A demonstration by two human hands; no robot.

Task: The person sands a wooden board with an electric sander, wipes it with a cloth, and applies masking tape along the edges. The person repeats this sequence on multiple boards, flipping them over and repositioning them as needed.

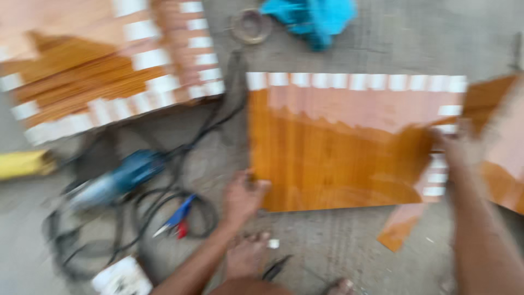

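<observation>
The whole view is smeared by motion, so fine detail is hard to read. On the far left a stack of taped wooden boards (109, 71) lies on the concrete floor (349, 251), and below it a blue power tool (117, 180) rests among loops of black cable (164, 218), with blue-and-red-handled pliers (176, 218) beside them. That tangle is the nearest hazard, as I judge it: the cable runs close to the person's bare foot (248, 257) and up along the left edge of the orange laminated board (338, 158), so a shift of foot or board could snag it and drag the tool.

The left hand (243, 196) is curled closed over the board's lower left corner, fingers wrapped on the edge. The board lies flat on the floor in the middle of the view, its top edge lined with strips of white tape (355, 82). At its right end the right hand (456, 147) seems to pinch a peeling sheet of orange laminate (491, 104); blur keeps me from telling how tightly it closes. The risk there, in my judgement, is the thin sheet tearing or cracking if pulled unevenly, as the loose orange offcut (401, 226) on the floor suggests. A blue cloth (314, 19) and a roll of tape (251, 26) lie beyond the board.
</observation>
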